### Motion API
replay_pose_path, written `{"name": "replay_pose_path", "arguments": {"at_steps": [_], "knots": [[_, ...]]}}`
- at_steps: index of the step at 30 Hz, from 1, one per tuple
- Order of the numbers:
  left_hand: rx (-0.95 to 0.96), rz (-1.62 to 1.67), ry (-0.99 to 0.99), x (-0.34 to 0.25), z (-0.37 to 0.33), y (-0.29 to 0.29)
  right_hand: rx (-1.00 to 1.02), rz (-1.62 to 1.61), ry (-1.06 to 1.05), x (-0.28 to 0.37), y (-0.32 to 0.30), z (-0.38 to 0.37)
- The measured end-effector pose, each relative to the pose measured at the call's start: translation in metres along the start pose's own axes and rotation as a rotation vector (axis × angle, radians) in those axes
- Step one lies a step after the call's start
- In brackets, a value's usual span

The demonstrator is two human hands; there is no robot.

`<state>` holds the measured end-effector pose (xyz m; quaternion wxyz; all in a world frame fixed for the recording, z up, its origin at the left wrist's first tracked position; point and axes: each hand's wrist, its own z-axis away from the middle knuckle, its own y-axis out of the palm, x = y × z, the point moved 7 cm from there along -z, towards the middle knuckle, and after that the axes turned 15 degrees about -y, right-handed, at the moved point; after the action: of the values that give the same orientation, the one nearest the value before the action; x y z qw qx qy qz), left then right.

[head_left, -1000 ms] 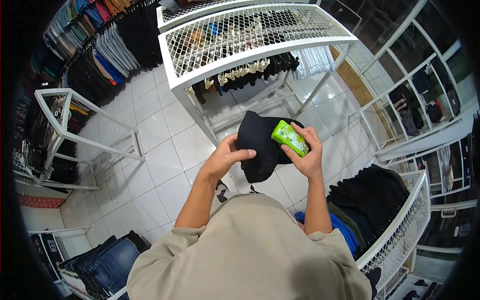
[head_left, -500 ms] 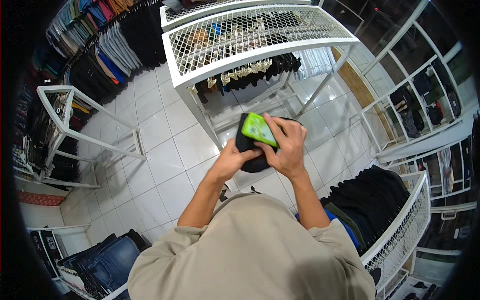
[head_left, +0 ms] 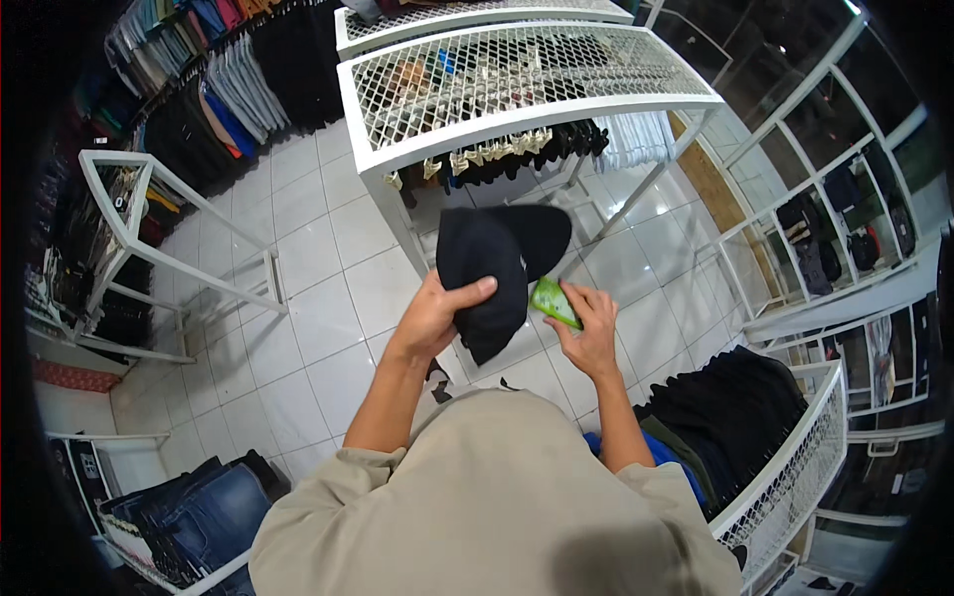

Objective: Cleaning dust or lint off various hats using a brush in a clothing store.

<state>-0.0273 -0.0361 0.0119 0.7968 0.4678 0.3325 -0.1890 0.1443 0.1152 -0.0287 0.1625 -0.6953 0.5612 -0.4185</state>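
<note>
My left hand (head_left: 434, 316) is closed on a black cap (head_left: 487, 263), the thumb lying over the crown and the fingers behind it. The cap's brim (head_left: 545, 236) points away to the right. Just right of the cap, my right hand (head_left: 588, 333) pinches a small, bright green, block-like thing (head_left: 555, 304) with pale patches. Its exact kind I cannot tell. A narrow gap shows between the green thing and the cap.
Ahead stands a white rack with a mesh top (head_left: 537, 74) and clothes hung below. A smaller white frame (head_left: 189, 233) is at left. Folded jeans (head_left: 204, 517) lie at lower left, and black garments (head_left: 735, 412) hang in a mesh-sided rack at right. White tiles (head_left: 333, 308) cover the floor.
The green thing, held over the cap before, has moved down and right with my right hand, off the cap. My left hand has turned the cap so its crown and brim now show.
</note>
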Motion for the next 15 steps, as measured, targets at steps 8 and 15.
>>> {"name": "replay_pose_path", "arguments": {"at_steps": [8, 15], "knots": [[-0.011, 0.256, -0.127, 0.022, -0.018, 0.000, -0.369, -0.489, 0.000, -0.020, -0.057, -0.025], [0.088, 0.264, -0.303, 0.042, -0.021, 0.008, -0.293, -0.798, 0.112, -0.037, -0.043, -0.048]]}}
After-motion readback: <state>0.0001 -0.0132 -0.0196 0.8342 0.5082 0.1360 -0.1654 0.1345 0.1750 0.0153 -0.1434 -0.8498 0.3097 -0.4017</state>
